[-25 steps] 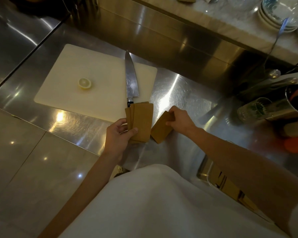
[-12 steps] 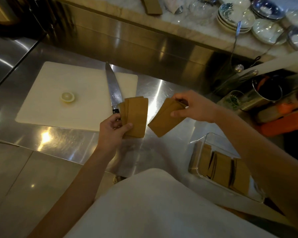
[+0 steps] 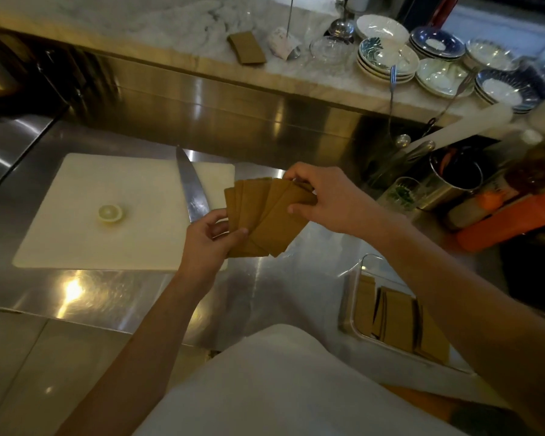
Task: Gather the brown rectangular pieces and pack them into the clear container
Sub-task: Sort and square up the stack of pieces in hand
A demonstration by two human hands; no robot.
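Observation:
Several brown rectangular pieces (image 3: 261,215) are fanned out above the steel counter, held between both hands. My left hand (image 3: 206,243) grips their lower left corner. My right hand (image 3: 324,196) pinches the top right pieces and lays them onto the fan. The clear container (image 3: 354,297) stands on the counter at the lower right, under my right forearm, with several brown pieces upright inside it. Another small stack of brown pieces (image 3: 246,47) lies on the marble ledge at the back.
A white cutting board (image 3: 85,221) lies at the left with a lemon half (image 3: 110,213) and a large knife (image 3: 191,187) on it. Stacked bowls and plates (image 3: 387,58) sit at the back right. A metal cup (image 3: 453,180) and an orange object (image 3: 510,221) stand at the right.
My right hand has carried its pieces left and joined them to the fan in my left hand. The view has tilted up, showing more of the back ledge and container.

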